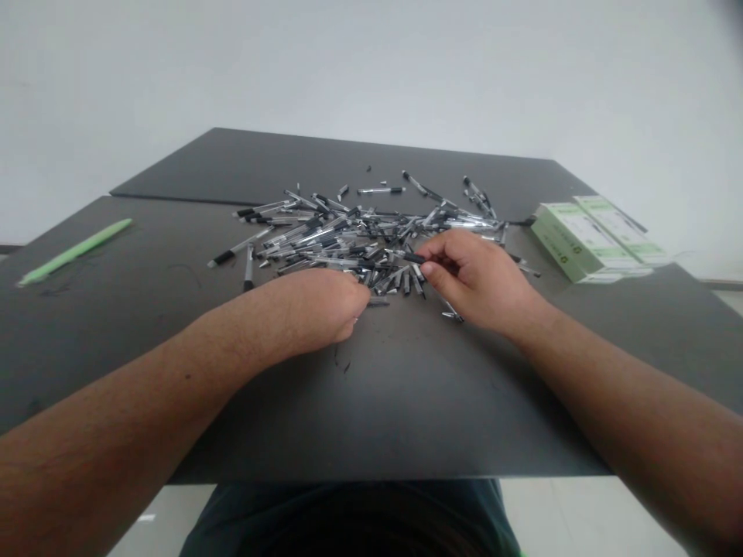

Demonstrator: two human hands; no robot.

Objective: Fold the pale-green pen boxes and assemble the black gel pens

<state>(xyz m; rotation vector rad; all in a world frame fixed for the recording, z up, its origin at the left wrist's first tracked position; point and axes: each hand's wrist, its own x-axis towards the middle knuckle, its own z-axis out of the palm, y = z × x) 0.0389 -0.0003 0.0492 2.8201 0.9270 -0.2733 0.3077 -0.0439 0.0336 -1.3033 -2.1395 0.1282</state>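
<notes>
A heap of clear pen barrels with black grips, mixed with small pen parts point(325, 232), lies across the middle of the dark table. At the heap's right front, my right hand point(470, 271) pinches a pen barrel point(411, 257) by its black end between thumb and forefinger; its clear part points left. My left hand point(328, 305) is curled at the front of the heap, back toward me. Its fingers are closed, and a small pale bit shows at them, too small to name. A pen tip piece point(453, 313) lies just below my right hand.
Green and white boxes point(586, 247) stand on the table at the right. A light green pen-shaped stick point(75, 251) lies far left. Loose barrels point(380, 190) are scattered behind the heap. The dark table point(395, 418) ends at its front edge, near my lap.
</notes>
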